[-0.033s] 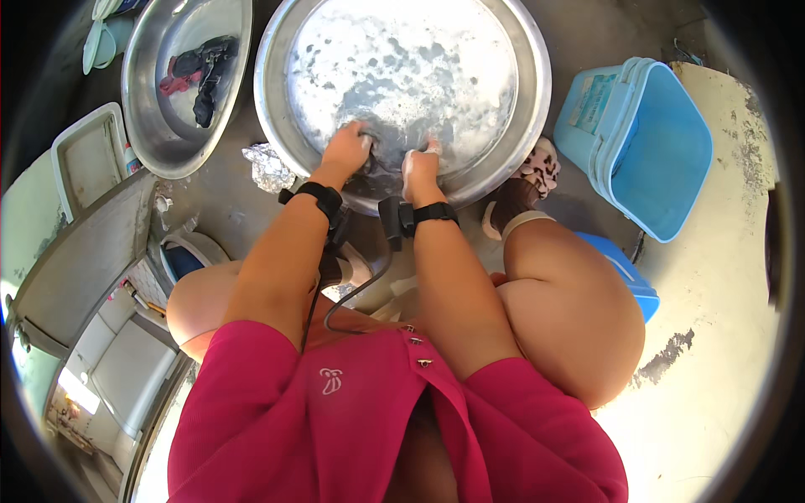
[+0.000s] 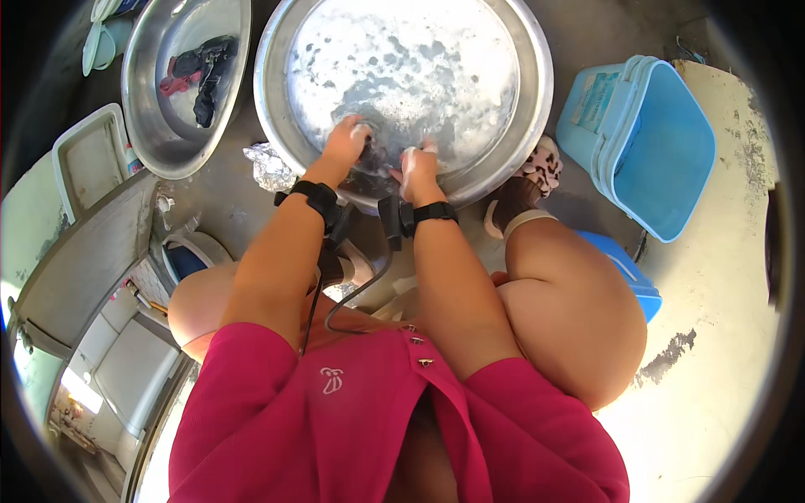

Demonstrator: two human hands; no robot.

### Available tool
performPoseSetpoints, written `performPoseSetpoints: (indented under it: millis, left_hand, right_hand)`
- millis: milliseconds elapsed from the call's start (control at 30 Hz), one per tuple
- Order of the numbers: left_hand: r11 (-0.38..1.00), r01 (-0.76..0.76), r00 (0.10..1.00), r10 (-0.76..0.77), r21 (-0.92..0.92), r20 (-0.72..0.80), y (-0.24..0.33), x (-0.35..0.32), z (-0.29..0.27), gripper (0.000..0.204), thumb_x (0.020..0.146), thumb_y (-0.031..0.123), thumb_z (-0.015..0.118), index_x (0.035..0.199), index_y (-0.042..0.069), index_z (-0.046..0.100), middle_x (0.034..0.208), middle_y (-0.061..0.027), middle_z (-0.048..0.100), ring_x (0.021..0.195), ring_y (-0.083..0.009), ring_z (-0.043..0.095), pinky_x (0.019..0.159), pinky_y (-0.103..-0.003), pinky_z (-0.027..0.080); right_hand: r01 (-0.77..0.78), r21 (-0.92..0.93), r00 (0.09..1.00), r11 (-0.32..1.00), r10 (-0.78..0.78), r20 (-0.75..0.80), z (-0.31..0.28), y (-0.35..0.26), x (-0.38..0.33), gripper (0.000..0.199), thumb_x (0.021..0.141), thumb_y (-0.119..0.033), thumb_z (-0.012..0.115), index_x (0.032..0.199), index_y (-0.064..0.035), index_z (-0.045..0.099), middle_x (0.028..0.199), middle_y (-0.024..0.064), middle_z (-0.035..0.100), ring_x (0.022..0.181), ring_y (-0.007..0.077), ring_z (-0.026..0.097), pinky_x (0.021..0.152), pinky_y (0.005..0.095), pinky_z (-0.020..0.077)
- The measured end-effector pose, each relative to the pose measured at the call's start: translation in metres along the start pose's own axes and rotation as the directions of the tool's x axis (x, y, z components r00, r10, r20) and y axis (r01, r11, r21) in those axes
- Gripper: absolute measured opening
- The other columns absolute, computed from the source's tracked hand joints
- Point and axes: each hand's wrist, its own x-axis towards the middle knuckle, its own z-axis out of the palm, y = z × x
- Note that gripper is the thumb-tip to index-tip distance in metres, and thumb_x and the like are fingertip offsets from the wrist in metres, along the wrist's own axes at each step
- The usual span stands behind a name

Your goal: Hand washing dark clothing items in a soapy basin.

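Observation:
A wide metal basin [image 2: 535, 101] stands before me, filled with water under white suds [image 2: 470, 92]. Both hands are at its near side, working on a dark wet cloth [image 2: 376, 158] that is partly sunk in the foam. Fingers of my left hand [image 2: 344, 142] curl over the cloth's left part, with foam on them. My right hand [image 2: 418, 173], also foamy, is closed at the cloth's right edge, close to the basin's near rim. Water and suds hide the cloth's full shape and some fingertips. Black bands with small devices circle both wrists.
At the far left, a second metal basin [image 2: 138, 101] holds dark and red clothes [image 2: 201, 74]. A light-blue bucket [image 2: 671, 159] lies tipped on the right, with a blue container [image 2: 625, 272] below it. Crumpled silvery plastic [image 2: 270, 168] sits beside the suds basin.
My left hand has shifted very slightly, its fingers turning over the cloth. My right hand's fingers have moved a little inward toward the cloth.

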Motion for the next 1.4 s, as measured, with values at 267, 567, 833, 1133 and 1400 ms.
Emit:
performPoseSetpoints:
  millis: [267,567,833,1133,1400]
  left_hand:
    - [0.626,-0.494,0.840,0.523,0.604,0.145,0.032,-0.024,-0.007,0.057,0.088,0.035,0.047,0.129,0.000,0.028,0.105,-0.0177,0.054,0.098,-0.0324,0.053,0.082,-0.038,0.040]
    - [0.369,-0.684,0.543,0.834,0.630,0.101,0.043,-0.056,0.001,0.029,0.085,0.016,0.048,0.114,0.015,0.047,0.110,-0.0085,0.051,0.098,-0.0288,0.049,0.076,-0.037,0.046]
    - [0.496,-0.592,0.719,0.681,0.635,0.139,0.056,-0.068,-0.005,0.028,0.092,0.022,0.038,0.113,0.004,0.042,0.106,-0.0156,0.052,0.092,-0.0330,0.051,0.079,-0.037,0.042]
    - [0.550,-0.351,0.875,0.482,0.758,0.056,0.076,-0.063,-0.010,0.039,0.091,0.041,0.037,0.102,0.005,0.048,0.079,-0.0230,0.058,0.081,-0.0402,0.055,0.070,-0.043,0.043]
    - [0.721,-0.382,0.835,0.537,0.578,-0.117,0.042,-0.018,-0.012,0.036,0.090,0.035,0.046,0.101,0.001,0.050,0.097,-0.0228,0.054,0.087,-0.0375,0.052,0.075,-0.039,0.043]
  right_hand:
    - [-0.478,0.415,0.705,0.774,0.057,0.707,0.023,-0.030,0.000,0.037,0.090,-0.041,0.042,0.116,-0.0147,0.046,0.118,0.0047,0.046,0.096,0.0174,0.049,0.071,0.0395,0.0435]
    - [-0.305,0.449,0.843,0.840,0.019,0.538,0.034,-0.060,-0.058,0.040,0.089,-0.043,0.045,0.082,-0.0048,0.051,0.060,0.0034,0.047,0.053,0.0147,0.044,0.045,0.0275,0.0351]
    - [-0.427,0.431,0.804,0.795,0.114,0.584,0.038,-0.060,-0.069,0.041,0.091,-0.044,0.041,0.070,-0.0099,0.051,0.056,-0.0013,0.041,0.049,0.0120,0.037,0.046,0.0257,0.0314]
    - [-0.093,0.243,0.906,0.966,-0.018,0.422,0.043,-0.045,-0.064,0.035,0.086,-0.026,0.048,0.075,0.0061,0.055,0.064,0.0103,0.055,0.061,0.0202,0.054,0.054,0.0310,0.0409]
    - [0.503,-0.112,0.863,0.857,-0.493,0.109,0.038,-0.043,-0.043,0.017,0.076,-0.012,0.058,0.086,0.0004,0.060,0.080,0.0208,0.062,0.077,0.0299,0.061,0.068,0.0366,0.0455]
